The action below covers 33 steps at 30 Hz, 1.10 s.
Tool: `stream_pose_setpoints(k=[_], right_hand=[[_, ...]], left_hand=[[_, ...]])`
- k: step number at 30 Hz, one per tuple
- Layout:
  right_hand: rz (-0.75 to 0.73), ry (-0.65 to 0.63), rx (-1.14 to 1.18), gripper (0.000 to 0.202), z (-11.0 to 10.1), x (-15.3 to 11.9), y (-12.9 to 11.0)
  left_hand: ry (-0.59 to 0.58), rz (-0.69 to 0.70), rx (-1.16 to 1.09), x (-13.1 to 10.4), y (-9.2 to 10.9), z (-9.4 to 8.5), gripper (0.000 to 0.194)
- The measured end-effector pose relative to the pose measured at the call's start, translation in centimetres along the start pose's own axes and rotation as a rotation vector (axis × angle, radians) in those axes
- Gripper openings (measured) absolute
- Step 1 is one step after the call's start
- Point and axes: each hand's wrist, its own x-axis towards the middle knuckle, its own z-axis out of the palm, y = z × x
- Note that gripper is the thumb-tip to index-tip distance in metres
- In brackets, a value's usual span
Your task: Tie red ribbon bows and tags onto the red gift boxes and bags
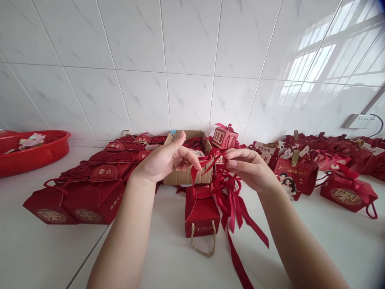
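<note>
A red ribbon (207, 162) stretches between my two hands above a small red gift box (202, 210). The ribbon rises from the box, and a twisted gold cord handle (204, 253) hangs from the box's near side. On the left, my left hand (168, 158) has its thumb raised and its curled fingers hooked on the ribbon. My right hand (249, 166) pinches the other part of the ribbon between thumb and fingertips. Just right of the box lies a bunch of loose red ribbons (233, 200), one long strand trailing toward me.
Several closed red boxes (93, 196) stand in rows at left, beside a red basin (39, 154). Behind my hands is a cardboard carton (180, 176), with a ribboned box (225, 136) near it. More decorated red boxes (345, 192) fill the right, below a power socket (359, 121).
</note>
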Motion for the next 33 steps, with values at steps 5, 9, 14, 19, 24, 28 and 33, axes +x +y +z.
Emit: stream_pose_setpoints(k=[5, 9, 14, 19, 24, 28, 33], right_hand=[[-0.136, 0.144, -0.048, 0.014, 0.7, 0.0, 0.3], [-0.227, 0.235, -0.034, 0.013, 1.1, -0.2, 0.2], [-0.307, 0.252, -0.097, 0.02, 1.4, -0.6, -0.2], [-0.321, 0.259, -0.179, 0.025, 1.4, -1.0, -0.6], [-0.392, 0.235, -0.213, 0.028, 1.0, -1.0, -0.9], [-0.441, 0.25, -0.228, 0.028, 0.8, -1.0, -0.9], [-0.454, 0.277, -0.218, 0.025, 0.7, -1.1, -1.3]], left_hand=[[0.079, 0.146, 0.011, -0.2, 0.2, 0.2, 0.05], [0.16, 0.23, -0.011, -0.3, 0.2, 0.8, 0.01], [0.246, 0.311, -0.023, -0.3, 0.1, 1.5, 0.015], [0.318, 0.443, 0.048, -0.4, 0.3, 2.0, 0.022], [0.38, 0.462, 0.137, -0.3, 0.4, 2.2, 0.023], [0.36, 0.491, 0.131, -0.4, 0.4, 2.1, 0.024], [0.345, 0.506, 0.138, -0.6, 0.6, 1.9, 0.028]])
